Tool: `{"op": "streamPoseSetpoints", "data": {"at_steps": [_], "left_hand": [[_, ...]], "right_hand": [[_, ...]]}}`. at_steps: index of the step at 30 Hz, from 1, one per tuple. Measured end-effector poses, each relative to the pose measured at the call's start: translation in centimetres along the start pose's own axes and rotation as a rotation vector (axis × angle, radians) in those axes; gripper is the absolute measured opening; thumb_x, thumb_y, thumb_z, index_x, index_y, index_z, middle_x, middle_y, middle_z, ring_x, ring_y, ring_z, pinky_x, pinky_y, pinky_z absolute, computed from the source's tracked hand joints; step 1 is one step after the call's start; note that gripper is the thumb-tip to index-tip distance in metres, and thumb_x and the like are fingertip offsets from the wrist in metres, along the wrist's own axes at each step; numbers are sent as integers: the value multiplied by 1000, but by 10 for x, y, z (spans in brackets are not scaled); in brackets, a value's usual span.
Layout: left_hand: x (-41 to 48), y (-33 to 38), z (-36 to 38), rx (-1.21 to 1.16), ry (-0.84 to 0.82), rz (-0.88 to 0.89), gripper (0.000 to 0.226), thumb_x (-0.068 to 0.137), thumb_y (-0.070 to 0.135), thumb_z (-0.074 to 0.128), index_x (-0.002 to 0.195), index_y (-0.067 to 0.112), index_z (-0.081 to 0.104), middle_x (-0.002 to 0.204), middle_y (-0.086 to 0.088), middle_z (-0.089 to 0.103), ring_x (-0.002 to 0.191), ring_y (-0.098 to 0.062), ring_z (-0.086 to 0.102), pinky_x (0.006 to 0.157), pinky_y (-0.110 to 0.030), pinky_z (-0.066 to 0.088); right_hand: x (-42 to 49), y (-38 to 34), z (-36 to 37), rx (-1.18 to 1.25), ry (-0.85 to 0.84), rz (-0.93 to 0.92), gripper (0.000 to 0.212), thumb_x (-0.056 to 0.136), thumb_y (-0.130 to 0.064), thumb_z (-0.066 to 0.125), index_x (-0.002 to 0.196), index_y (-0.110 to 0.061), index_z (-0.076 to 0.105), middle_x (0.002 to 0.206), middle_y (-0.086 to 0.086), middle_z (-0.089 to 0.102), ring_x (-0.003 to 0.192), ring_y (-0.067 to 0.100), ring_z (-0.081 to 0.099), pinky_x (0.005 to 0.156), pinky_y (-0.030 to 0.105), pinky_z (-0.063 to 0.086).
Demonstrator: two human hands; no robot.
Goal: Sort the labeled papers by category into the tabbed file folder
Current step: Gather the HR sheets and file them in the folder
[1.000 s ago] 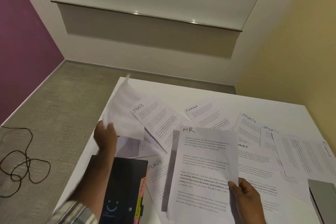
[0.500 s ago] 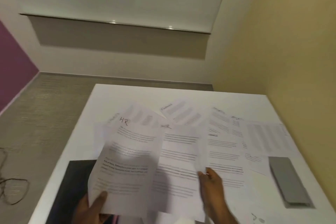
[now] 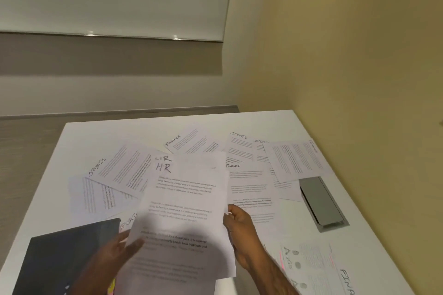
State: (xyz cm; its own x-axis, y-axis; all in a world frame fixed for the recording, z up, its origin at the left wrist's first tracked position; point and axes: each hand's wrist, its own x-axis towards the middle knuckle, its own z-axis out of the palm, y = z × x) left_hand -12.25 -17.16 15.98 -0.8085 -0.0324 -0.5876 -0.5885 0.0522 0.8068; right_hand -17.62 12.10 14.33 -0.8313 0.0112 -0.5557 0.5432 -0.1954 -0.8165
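Two sheets marked HR, the HR papers (image 3: 184,211), are held up over the bench (image 3: 96,132), just right of the dark folder (image 3: 64,254), with their long side pointing away from the person. The right hand (image 3: 239,230) pinches their right edge with curled fingers, on the side far from the folder. The left hand (image 3: 115,256), a bit blurry, grips their lower left edge right above the folder. I think the papers must go left and down to the folder's coloured tabs (image 3: 111,289), and the left hand is nearer.
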Motion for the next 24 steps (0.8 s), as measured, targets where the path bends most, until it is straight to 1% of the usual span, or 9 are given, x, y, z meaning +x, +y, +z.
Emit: {"op": "streamPoseSetpoints", "data": {"at_steps": [3, 5, 6, 9, 13, 15, 17, 20, 24], "left_hand": [[11, 26, 17, -134, -120, -16, 39, 87, 20, 76, 118, -2, 66, 105, -29, 73, 96, -50, 71, 91, -60, 55], [14, 36, 28, -198, -135, 3, 30, 93, 13, 61, 120, 0, 65, 111, -27, 72, 101, -51, 69, 94, -63, 52], [15, 40, 35, -199, -122, 26, 27, 96, 12, 59, 120, 3, 66, 112, -23, 73, 100, -46, 71, 92, -60, 54], [16, 46, 55, -135, 34, 169, 18, 97, 15, 61, 113, 13, 69, 104, -5, 78, 90, -26, 76, 78, -43, 57], [17, 42, 75, -101, 122, 286, 29, 81, 28, 77, 105, 12, 72, 97, 0, 79, 98, -30, 71, 83, -42, 55], [15, 39, 85, -93, 146, 333, 30, 81, 24, 78, 106, 12, 69, 92, -4, 77, 94, -20, 71, 77, -30, 52], [10, 37, 95, -90, 157, 374, 29, 91, 7, 71, 115, 21, 63, 102, 4, 71, 92, -2, 67, 76, -19, 46], [19, 20, 98, -60, 141, 423, 43, 88, 0, 70, 115, 33, 62, 114, 15, 69, 101, 12, 62, 87, -19, 46], [44, -7, 94, 75, 101, 426, 33, 84, 15, 79, 115, 25, 72, 112, 13, 75, 106, -3, 68, 98, -29, 53]], "right_hand": [[-7, -5, 1, -58, -75, 3, 16, 91, -21, 70, 104, -14, 76, 110, 15, 77, 96, 32, 66, 89, 47, 51], [-10, -8, 1, -60, -64, -16, 26, 102, -29, 56, 117, -18, 74, 122, 6, 74, 116, 27, 67, 112, 51, 45], [-12, -10, 0, -13, -46, -5, 33, 107, -34, 48, 122, -18, 72, 125, 3, 73, 121, 23, 66, 113, 48, 44], [-18, -18, -8, -53, -99, -68, 36, 106, -38, 50, 131, -18, 66, 127, -2, 73, 121, 18, 66, 112, 43, 45], [-15, -23, -16, -318, -90, -222, 29, 94, -21, 68, 124, -23, 71, 114, -5, 77, 105, 30, 73, 97, 53, 56], [-11, -24, -18, -324, -45, -239, 24, 95, -18, 65, 117, -25, 73, 107, -8, 79, 99, 17, 75, 89, 35, 61], [-9, -22, -20, -334, -3, -260, 23, 96, -19, 65, 117, -28, 71, 105, -10, 78, 98, 7, 73, 84, 21, 58], [-4, -14, -26, -390, 28, -267, 29, 95, -16, 66, 121, -28, 66, 111, -11, 75, 102, -1, 69, 89, 16, 54], [4, 2, -36, -442, 31, -254, 42, 88, 1, 62, 118, -29, 64, 113, -5, 74, 103, 5, 69, 96, 29, 55]]}}
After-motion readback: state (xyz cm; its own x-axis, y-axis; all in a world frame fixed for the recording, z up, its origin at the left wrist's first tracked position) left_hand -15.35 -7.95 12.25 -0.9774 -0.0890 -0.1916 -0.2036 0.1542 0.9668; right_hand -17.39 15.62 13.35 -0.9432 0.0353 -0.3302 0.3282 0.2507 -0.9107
